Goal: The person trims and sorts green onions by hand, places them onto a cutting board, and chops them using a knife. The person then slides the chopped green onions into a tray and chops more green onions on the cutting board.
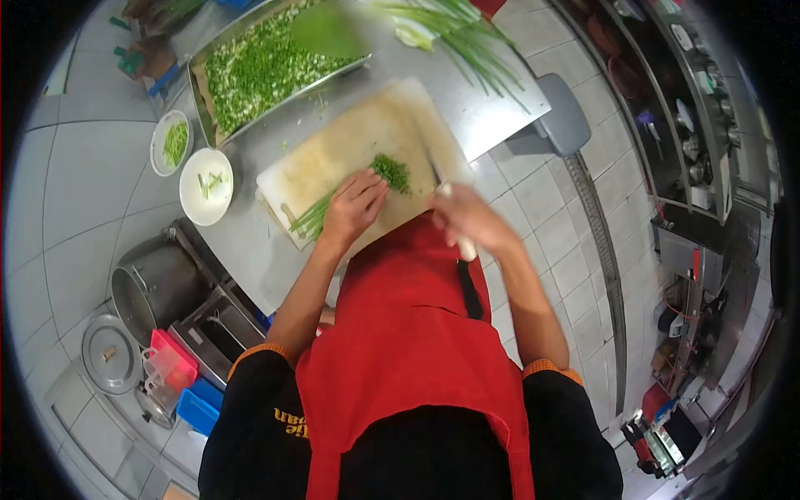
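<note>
On the worn cutting board (333,137), my left hand (357,204) curls its fingers over a bunch of green onions (314,218), whose long stalks stick out to the left. A small heap of chopped green onion (392,172) lies right at its fingertips. My right hand (473,218) is wrapped round the pale handle of a kitchen knife (434,165), slightly blurred. The blade points away from me over the right part of the board, apart from the heap.
Behind the board stands a metal tray (202,100) full of chopped green onion. Whole green onions (458,37) lie at the back right. Two white bowls (207,208) (156,146) hold green pieces at the left. A large pot (133,292) stands lower left.
</note>
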Tool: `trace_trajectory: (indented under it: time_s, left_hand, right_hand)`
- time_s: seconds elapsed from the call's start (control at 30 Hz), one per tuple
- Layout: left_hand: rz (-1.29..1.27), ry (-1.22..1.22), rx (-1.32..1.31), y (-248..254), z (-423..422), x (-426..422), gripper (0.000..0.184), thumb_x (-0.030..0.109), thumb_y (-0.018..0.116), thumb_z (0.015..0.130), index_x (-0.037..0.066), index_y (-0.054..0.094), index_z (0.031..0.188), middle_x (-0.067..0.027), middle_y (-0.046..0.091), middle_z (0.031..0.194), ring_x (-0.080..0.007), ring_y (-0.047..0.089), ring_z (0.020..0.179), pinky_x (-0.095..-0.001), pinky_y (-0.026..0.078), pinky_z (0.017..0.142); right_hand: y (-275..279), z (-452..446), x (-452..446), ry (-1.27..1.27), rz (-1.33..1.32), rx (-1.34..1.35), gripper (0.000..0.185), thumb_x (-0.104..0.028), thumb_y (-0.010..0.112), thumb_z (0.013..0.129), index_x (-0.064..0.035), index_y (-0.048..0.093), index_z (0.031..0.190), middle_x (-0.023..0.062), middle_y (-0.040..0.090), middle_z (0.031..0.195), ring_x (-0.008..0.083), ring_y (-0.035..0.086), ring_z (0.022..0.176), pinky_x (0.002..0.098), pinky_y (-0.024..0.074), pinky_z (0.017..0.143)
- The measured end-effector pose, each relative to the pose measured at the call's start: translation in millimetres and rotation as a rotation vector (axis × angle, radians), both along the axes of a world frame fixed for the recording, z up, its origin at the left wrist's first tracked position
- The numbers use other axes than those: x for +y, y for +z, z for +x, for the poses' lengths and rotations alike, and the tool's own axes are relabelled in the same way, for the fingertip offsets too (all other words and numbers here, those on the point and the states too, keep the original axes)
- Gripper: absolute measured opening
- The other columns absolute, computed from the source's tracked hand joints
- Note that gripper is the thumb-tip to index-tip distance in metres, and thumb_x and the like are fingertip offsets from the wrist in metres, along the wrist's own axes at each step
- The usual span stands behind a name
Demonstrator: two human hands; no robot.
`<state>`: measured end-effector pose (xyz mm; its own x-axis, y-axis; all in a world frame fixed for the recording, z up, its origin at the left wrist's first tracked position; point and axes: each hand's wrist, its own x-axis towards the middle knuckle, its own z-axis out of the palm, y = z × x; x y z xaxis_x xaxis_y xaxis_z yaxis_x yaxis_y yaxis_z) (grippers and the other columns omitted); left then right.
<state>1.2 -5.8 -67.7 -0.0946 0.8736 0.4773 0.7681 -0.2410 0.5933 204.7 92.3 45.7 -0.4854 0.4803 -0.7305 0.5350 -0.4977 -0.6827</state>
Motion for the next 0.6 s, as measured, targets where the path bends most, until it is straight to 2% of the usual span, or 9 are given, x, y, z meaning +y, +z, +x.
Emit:
trace_trajectory:
  time_s: [0.03, 0.07, 0.13, 0.17, 0.23, 0.27, 0.33, 0.43, 0.6]
  left_hand:
    - [-0.019, 0.0, -0.005, -2, -2, 2, 0.015, 0.002, 0.078, 0.074, 0.002, 0.072, 0.088, -0.0105, 0.069, 0.094, -0.0294, 0.067, 0.098, -0.0383, 0.055, 0.088]
    - [0.0, -0.002, -0.018, -2, -2, -1, 0.016, 0.0, 0.079, 0.073, 0.002, 0.072, 0.088, -0.0101, 0.07, 0.094, -0.0295, 0.067, 0.098, -0.0381, 0.056, 0.085]
    - [0.039, -0.017, -0.021, 0, 1, 5, 0.018, -0.002, 0.08, 0.072, 0.003, 0.072, 0.087, -0.0094, 0.07, 0.094, -0.0295, 0.068, 0.097, -0.0374, 0.057, 0.081]
    - [0.03, -0.025, -0.022, -1, 1, 4, 0.018, -0.002, 0.08, 0.072, 0.003, 0.072, 0.087, -0.0094, 0.07, 0.094, -0.0295, 0.068, 0.097, -0.0374, 0.057, 0.081]
    - [0.053, -0.018, 0.004, 0, 1, 5, 0.017, -0.002, 0.08, 0.073, 0.003, 0.072, 0.087, -0.0091, 0.07, 0.094, -0.029, 0.068, 0.097, -0.0375, 0.057, 0.081]
    - [0.046, -0.025, -0.002, 0, 1, 5, 0.017, -0.002, 0.08, 0.073, 0.003, 0.072, 0.087, -0.0091, 0.07, 0.094, -0.029, 0.068, 0.097, -0.0375, 0.057, 0.081]
    - [0.04, -0.009, 0.005, 0, 1, 4, 0.018, -0.002, 0.079, 0.072, 0.003, 0.072, 0.087, -0.0088, 0.069, 0.095, -0.0283, 0.068, 0.098, -0.0369, 0.058, 0.082]
    - [0.05, -0.007, 0.04, 1, 1, 4, 0.016, 0.001, 0.079, 0.073, 0.004, 0.071, 0.087, -0.0076, 0.069, 0.093, -0.0265, 0.067, 0.097, -0.0361, 0.057, 0.085]
    - [0.063, 0.002, -0.013, -2, 0, 3, 0.017, 0.0, 0.079, 0.072, 0.004, 0.071, 0.087, -0.0076, 0.069, 0.093, -0.0265, 0.068, 0.096, -0.0355, 0.057, 0.083]
  right_hand:
    - [-13, -6, -22, 0.053, 0.077, -0.046, 0.029, -0.026, 0.053, 0.099, 0.0012, 0.051, 0.09, 0.01, 0.057, 0.061, 0.0246, 0.058, 0.052, 0.0396, 0.0462, 0.047]
    - [-21, -11, -42, 0.051, 0.055, -0.051, 0.029, -0.026, 0.053, 0.099, 0.0012, 0.051, 0.09, 0.01, 0.057, 0.061, 0.0246, 0.058, 0.052, 0.0396, 0.0462, 0.047]
    - [-28, -20, -60, 0.14, 0.62, -0.215, 0.031, -0.027, 0.047, 0.103, 0.0021, 0.047, 0.092, 0.0247, 0.063, 0.069, 0.0435, 0.064, 0.062, 0.0498, 0.0497, 0.056]
    - [-27, -24, -63, 0.134, 0.61, -0.218, 0.031, -0.027, 0.047, 0.103, 0.0021, 0.047, 0.092, 0.0247, 0.063, 0.069, 0.0435, 0.064, 0.062, 0.0498, 0.0497, 0.056]
    - [-20, -30, -65, 0.121, 0.55, -0.307, 0.031, -0.027, 0.042, 0.104, 0.0018, 0.045, 0.094, 0.0337, 0.062, 0.075, 0.0523, 0.062, 0.073, 0.0557, 0.0497, 0.062]
    - [-22, -30, -66, 0.117, 0.542, -0.314, 0.031, -0.027, 0.042, 0.104, 0.0018, 0.045, 0.094, 0.0337, 0.062, 0.075, 0.0523, 0.062, 0.073, 0.0557, 0.0497, 0.062]
    - [-31, -29, -69, 0.216, 0.711, -0.359, 0.03, -0.027, 0.043, 0.103, 0.0022, 0.044, 0.097, 0.031, 0.062, 0.069, 0.0501, 0.063, 0.067, 0.0561, 0.0513, 0.06]
    - [-40, -27, -73, 0.293, 0.784, -0.397, 0.026, -0.025, 0.044, 0.102, 0.0008, 0.043, 0.098, 0.028, 0.062, 0.065, 0.0494, 0.063, 0.063, 0.0576, 0.0517, 0.058]
    - [-50, -25, -74, 0.308, 0.818, -0.348, 0.018, -0.019, 0.046, 0.098, -0.0014, 0.043, 0.095, 0.0262, 0.063, 0.064, 0.0487, 0.064, 0.061, 0.0577, 0.0517, 0.056]
